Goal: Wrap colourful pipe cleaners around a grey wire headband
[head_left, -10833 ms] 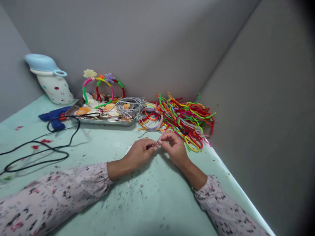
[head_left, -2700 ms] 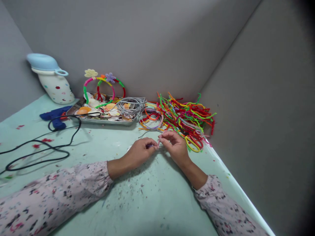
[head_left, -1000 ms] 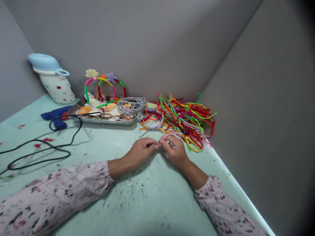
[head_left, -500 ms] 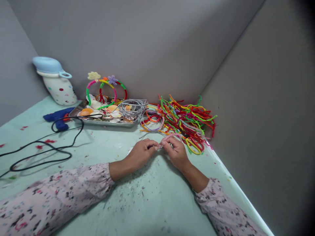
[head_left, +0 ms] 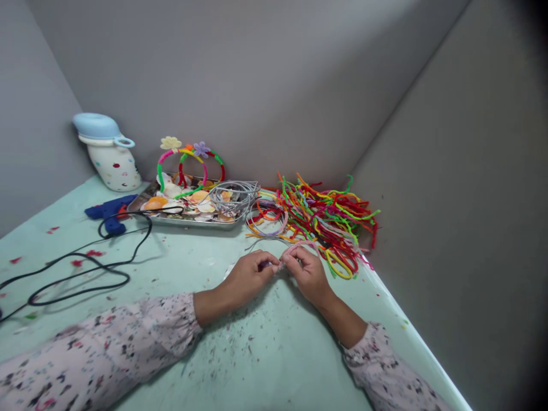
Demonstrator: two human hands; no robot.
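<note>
My left hand (head_left: 252, 275) is closed in a pinch, its fingertips almost meeting those of my right hand (head_left: 307, 273) above the table. A pink pipe cleaner (head_left: 306, 244) loops up over my right hand's fingers, and both hands grip it where it comes down between the fingertips. A bit of purple shows inside my left hand's curled fingers, too small to make out. Just beyond my right hand, a tangled heap of coloured pipe cleaners (head_left: 325, 211) lies at the wall. Some loose grey wire (head_left: 268, 238) rests on the table in front of my fingers.
A metal tray (head_left: 192, 223) holds shells, a coil of grey wire (head_left: 235, 197) and colourful hoops with flowers (head_left: 183, 149). At left are a blue glue gun (head_left: 112, 210), its black cord (head_left: 124, 279) and a white bottle (head_left: 112, 162). The table edge (head_left: 411, 325) runs along the right.
The view has tilted slightly, so everything sits lower in the picture. My hands keep hold of the pink pipe cleaner, with small finger shifts; a little purple now shows in my left hand.
</note>
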